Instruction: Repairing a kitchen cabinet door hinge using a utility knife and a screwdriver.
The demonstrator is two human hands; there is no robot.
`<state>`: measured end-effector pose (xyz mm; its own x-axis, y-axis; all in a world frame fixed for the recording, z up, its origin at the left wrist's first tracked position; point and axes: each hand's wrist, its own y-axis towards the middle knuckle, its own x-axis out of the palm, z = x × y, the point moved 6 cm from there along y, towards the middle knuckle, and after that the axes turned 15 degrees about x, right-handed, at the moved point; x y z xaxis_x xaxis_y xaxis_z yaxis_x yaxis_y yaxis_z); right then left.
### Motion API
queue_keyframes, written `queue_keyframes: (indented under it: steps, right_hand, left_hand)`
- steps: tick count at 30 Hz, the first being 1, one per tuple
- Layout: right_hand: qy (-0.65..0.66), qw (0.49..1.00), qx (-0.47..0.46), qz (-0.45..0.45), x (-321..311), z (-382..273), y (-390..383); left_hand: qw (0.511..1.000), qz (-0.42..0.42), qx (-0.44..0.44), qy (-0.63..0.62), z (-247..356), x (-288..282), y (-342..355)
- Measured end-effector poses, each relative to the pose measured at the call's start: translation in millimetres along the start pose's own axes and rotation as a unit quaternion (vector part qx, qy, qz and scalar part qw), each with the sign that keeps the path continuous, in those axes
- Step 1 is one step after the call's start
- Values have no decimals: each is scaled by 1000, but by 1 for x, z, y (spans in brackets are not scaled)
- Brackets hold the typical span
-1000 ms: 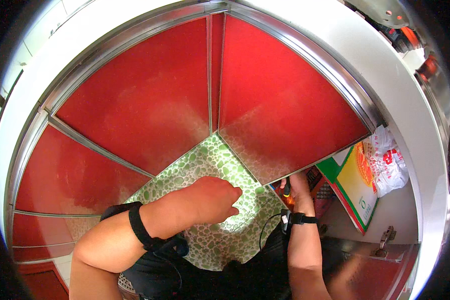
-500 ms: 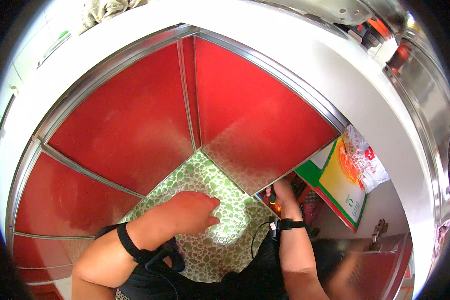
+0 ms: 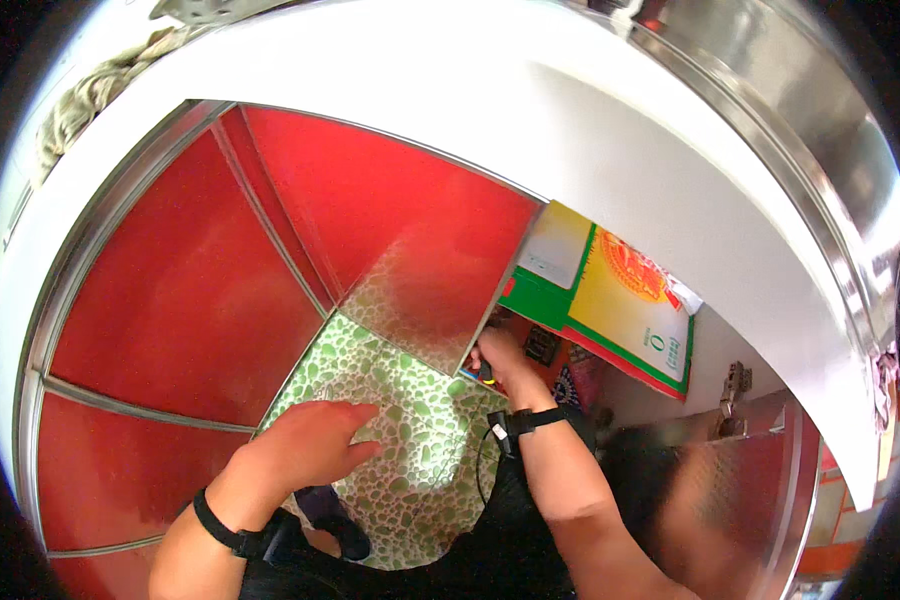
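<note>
My right hand reaches into the open cabinet at the right, low behind the edge of a red door. Its fingers are closed around a small black and yellow thing, like a tool handle; most of it is hidden by the fingers. My left hand hangs over the green pebble-patterned floor, with thumb and fingers apart and nothing in it. Above my right hand, inside the cabinet, stands a green, yellow and white printed box. Dark small items lie beside that hand.
Red cabinet doors with metal frames stand at the left and ahead. An opened red door with a metal hinge is at my right. Overhead runs the white countertop, bearing a cloth and steel ware.
The view has turned to the right, so the cabinet and box appear further left. My left hand's fingers have spread. My right hand stays in the cabinet, still gripping the black and yellow thing.
</note>
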<state>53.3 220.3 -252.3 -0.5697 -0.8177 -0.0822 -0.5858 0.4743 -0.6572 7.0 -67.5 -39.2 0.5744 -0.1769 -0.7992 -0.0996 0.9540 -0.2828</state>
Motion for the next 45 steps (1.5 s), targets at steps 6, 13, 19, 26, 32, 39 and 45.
queue_keyframes:
  steps: [6, 13, 19, 26, 32, 39, 45]
  right_hand:
    - [9, 998, -34, -51, -5, -2, -19]
    - [-8, 968, -55, -244, 3, 1, -46]
    - [-17, 994, -103, -28, 0, -28, -66]
    - [-107, 987, -121, 23, -2, -33, -62]
    - [-110, 984, -141, 13, 2, -33, -63]
    - [-84, 991, -106, -8, -1, -33, -62]
    - [-87, 992, -94, -5, -1, -32, -60]
  left_hand:
    - [1000, -18, -13, 11, -1, 5, 7]
    - [999, -34, -23, 6, -5, 7, 8]
    - [1000, -11, 20, 0, 1, 11, 19]
    - [1000, -20, -10, 7, -1, 7, 20]
    - [999, -34, -3, 14, -4, 13, 21]
    - [999, -48, -2, 10, -5, 10, 22]
    - [999, -50, 0, 12, -4, 10, 22]
